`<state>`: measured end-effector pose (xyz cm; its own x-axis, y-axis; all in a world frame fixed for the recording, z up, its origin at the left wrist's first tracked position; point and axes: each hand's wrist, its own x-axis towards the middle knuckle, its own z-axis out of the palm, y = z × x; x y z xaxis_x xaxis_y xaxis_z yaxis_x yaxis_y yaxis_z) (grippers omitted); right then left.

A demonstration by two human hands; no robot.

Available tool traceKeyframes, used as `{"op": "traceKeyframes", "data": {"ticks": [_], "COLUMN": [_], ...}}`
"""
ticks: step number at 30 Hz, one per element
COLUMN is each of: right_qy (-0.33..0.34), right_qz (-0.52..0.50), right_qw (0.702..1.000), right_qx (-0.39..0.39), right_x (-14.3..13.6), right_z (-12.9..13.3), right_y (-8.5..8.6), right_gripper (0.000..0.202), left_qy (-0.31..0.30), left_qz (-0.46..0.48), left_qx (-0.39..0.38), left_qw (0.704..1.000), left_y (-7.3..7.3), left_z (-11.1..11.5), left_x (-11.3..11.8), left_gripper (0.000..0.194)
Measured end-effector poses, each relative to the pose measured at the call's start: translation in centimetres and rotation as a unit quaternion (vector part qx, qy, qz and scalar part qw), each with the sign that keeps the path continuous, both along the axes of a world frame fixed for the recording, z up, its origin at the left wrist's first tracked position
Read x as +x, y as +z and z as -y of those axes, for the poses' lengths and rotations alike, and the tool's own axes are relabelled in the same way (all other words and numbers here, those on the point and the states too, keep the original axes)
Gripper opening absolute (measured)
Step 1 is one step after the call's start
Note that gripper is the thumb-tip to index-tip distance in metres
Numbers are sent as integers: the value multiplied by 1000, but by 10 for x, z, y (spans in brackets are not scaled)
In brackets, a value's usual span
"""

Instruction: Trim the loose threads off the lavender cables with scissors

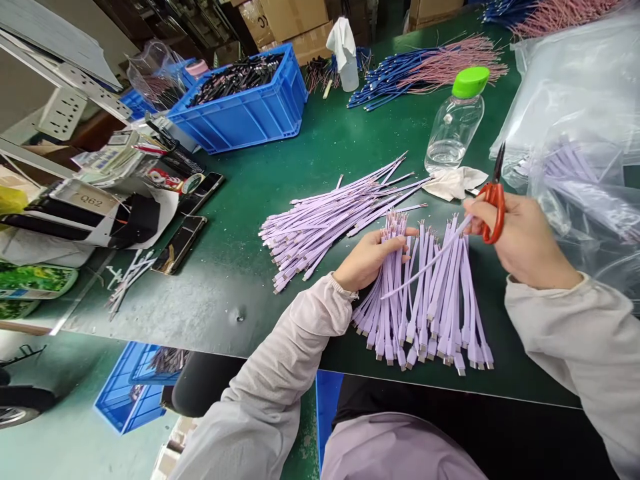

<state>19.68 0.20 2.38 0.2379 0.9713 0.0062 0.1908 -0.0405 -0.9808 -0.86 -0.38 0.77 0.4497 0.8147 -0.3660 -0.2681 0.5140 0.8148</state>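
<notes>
My left hand (pixel 373 259) is closed round a bundle of flat lilac USB cables (pixel 393 293), near their bare-wire ends. More lilac cables (pixel 445 300) lie beside the bundle, connectors toward the front edge of the table. My right hand (pixel 525 233) carries scissors (pixel 494 207) with orange-red handles, their dark blades pointing up. Between its thumb and fingers it also pinches one end of a single lilac cable (pixel 435 257), which slants across the others down to the left. Behind my left hand lies a loose pile of lilac cables (pixel 325 223).
A clear bottle (pixel 453 127) with a green cap and a white cloth (pixel 455 183) stand beyond my hands. Plastic bags (pixel 575 133) cover the right side. Further back are blue and pink cables (pixel 425 70) and a blue crate (pixel 245 107). Phones (pixel 180 245) lie left.
</notes>
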Motion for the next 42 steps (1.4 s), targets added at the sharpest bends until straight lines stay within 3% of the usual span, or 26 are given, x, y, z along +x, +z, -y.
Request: {"op": "traceKeyframes", "data": {"ticks": [2, 4, 7, 11, 15, 22, 26, 29, 35, 42], "right_qy": [11, 29, 30, 103, 183, 141, 134, 104, 54, 41], "right_qz": [150, 320, 439, 341, 266, 299, 322, 413, 609, 648], "right_qw": [988, 947, 895, 913, 917, 904, 903, 876, 772, 745], "right_qx": [-23, -14, 78, 198, 232, 273, 252, 227, 174, 153], "right_x": [9, 14, 10, -4, -13, -13, -13, -9, -1, -4], "right_z": [-5, -8, -8, 2, 10, 10, 8, 7, 9, 15], "right_y": [-3, -9, -18, -15, -8, -11, -13, -17, -19, -14], "right_gripper": [16, 16, 16, 27, 31, 25, 28, 27, 21, 20], "left_qy": [31, 55, 76, 90, 88, 88, 94, 116, 164, 168], "left_qz": [-6, -10, -23, -65, -104, -120, -126, -150, -219, -241], "left_qx": [-9, -8, 15, 77, 142, 155, 149, 161, 234, 252], "left_qw": [999, 998, 997, 991, 980, 977, 976, 969, 933, 922], "left_y": [1, 2, 2, -3, -10, -11, -12, -15, -16, -14], "left_z": [1, 3, 5, 5, 4, 3, 3, 2, -1, -1], "left_x": [1, 5, 10, 13, 14, 14, 14, 12, 8, 7], "left_gripper": [21, 20, 24, 25, 22, 20, 21, 25, 22, 23]}}
